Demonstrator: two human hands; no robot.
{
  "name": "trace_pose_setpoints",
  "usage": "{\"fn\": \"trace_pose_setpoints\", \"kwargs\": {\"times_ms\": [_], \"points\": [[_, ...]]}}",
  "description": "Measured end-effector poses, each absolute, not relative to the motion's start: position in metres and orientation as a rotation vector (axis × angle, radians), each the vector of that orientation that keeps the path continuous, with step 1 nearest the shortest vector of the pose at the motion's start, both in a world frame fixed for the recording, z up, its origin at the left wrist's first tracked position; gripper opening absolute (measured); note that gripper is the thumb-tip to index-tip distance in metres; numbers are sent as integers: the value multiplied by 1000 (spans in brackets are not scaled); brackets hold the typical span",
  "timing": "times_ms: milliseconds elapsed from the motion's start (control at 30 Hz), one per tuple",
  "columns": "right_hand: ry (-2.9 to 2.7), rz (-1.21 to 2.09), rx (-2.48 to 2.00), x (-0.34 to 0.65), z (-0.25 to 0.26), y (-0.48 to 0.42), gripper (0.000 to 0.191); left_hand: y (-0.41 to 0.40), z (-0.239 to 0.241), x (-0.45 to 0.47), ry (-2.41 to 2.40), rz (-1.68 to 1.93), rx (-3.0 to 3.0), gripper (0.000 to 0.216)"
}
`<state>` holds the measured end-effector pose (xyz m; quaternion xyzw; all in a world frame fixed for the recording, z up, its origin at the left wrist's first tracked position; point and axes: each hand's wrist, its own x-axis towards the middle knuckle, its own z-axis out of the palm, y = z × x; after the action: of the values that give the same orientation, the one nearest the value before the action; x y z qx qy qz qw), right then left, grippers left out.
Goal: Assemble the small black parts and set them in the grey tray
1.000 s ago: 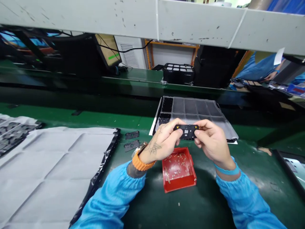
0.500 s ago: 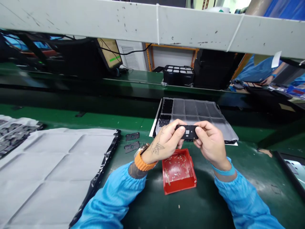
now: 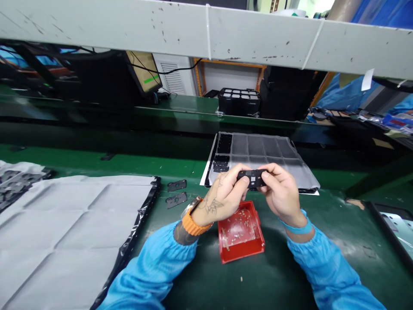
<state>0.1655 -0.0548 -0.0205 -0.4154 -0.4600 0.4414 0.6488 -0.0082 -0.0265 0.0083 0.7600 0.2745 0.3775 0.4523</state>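
Note:
A small black plastic part (image 3: pixel 252 178) is held in the air between both hands, above a red tray (image 3: pixel 245 252) of tiny pale pieces. My left hand (image 3: pixel 222 197), with an orange watch strap at the wrist, pinches the part's left end. My right hand (image 3: pixel 281 190) grips its right end, thumb on top. Just beyond the hands lies a grey compartment tray (image 3: pixel 274 150) with a few black parts (image 3: pixel 223 143) in its left cells.
Two loose black parts (image 3: pixel 176 193) lie on the green bench left of my hands. A large grey sheet over black trays (image 3: pixel 71 224) covers the left side. A black crate (image 3: pixel 239 100) and a monitor (image 3: pixel 143 71) stand behind. A white beam (image 3: pixel 206 30) runs overhead.
Both hands kept hold of the black part and turned it slightly between the fingers. The view shifted a little to the right.

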Motion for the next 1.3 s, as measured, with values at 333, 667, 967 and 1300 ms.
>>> {"fn": "trace_pose_setpoints", "kwargs": {"times_ms": [333,667,967,1300], "points": [[-1096,1025,-940,167,-15,-56,19,-22,6,-6,708,989,1811,15],[-1020,949,-994,161,-19,-56,17,-26,7,-4,714,966,1861,20],[-970,971,-999,156,-24,-59,18,-27,9,-4,681,944,1874,25],[-959,1100,-995,154,-19,-53,21,-18,1,0,751,995,1565,22]]}}
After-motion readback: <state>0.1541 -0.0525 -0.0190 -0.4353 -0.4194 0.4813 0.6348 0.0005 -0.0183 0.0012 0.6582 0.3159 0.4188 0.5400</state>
